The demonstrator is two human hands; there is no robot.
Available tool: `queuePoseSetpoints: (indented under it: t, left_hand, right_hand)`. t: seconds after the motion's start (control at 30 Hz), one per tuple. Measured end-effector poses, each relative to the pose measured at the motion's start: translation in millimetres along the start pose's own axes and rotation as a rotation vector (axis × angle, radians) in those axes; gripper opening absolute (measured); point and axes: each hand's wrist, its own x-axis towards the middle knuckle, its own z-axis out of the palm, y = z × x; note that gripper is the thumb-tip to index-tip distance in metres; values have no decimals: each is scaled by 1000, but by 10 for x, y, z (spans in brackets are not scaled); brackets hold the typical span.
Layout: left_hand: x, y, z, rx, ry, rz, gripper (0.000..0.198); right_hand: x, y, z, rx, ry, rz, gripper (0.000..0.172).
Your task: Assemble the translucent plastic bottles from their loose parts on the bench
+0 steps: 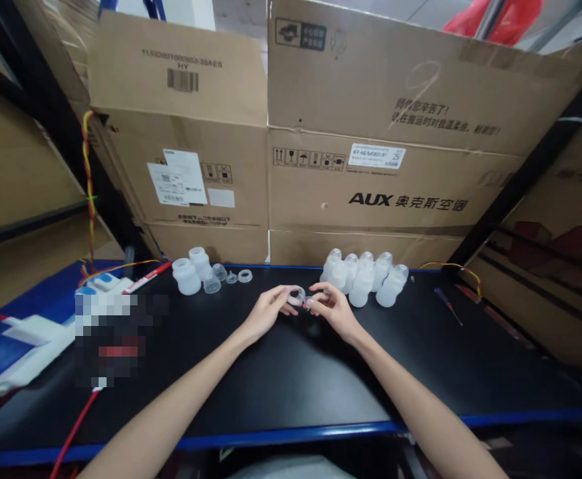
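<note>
My left hand (269,309) pinches a translucent bottle collar ring (297,295) over the middle of the table, its opening tilted toward me. Close beside it, my right hand (334,309) has its fingers closed on a small clear piece that looks like a bottle nipple (308,303), partly covered by the fingertips. To the left stand two open milky baby bottles (186,277), with two clear dome caps (211,284), a loose nipple (231,277) and another collar ring (245,276) lying next to them. Several capped baby bottles (360,285) are grouped just beyond my right hand.
A black tabletop (281,392) with a blue edge lies below. Cardboard sheets (395,166) wall off the back. A white power strip (41,356), a red marker-like stick (147,277) and cables are at the left; a screwdriver (447,305) lies at the right.
</note>
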Motion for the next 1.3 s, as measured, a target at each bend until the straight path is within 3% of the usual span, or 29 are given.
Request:
queuePoseSetpoints:
  t: [0.2, 0.43, 0.63, 1.03, 1.2, 1.3]
  left_hand:
    - [-71, 71, 132, 64, 31, 65, 76]
    - [-199, 146, 248, 155, -56, 158, 58]
    - [-267, 178, 219, 302, -64, 242, 51]
    - [-243, 140, 191, 585, 49, 364, 47]
    - [-181, 85, 146, 500, 38, 318, 45]
    - [-170, 37, 112, 406, 60, 274, 46]
  right_hand:
    - [-3, 15, 50, -72, 19, -37, 49]
    - [-50, 46, 98, -290, 20, -121, 37]
    - [-91, -43, 141, -426, 73, -179, 25]
    - [-66, -48, 330, -503, 281, -155, 24]
    - [-9, -15, 351, -469, 239, -111, 24]
    - [-46, -37, 344, -462, 139, -86, 32]
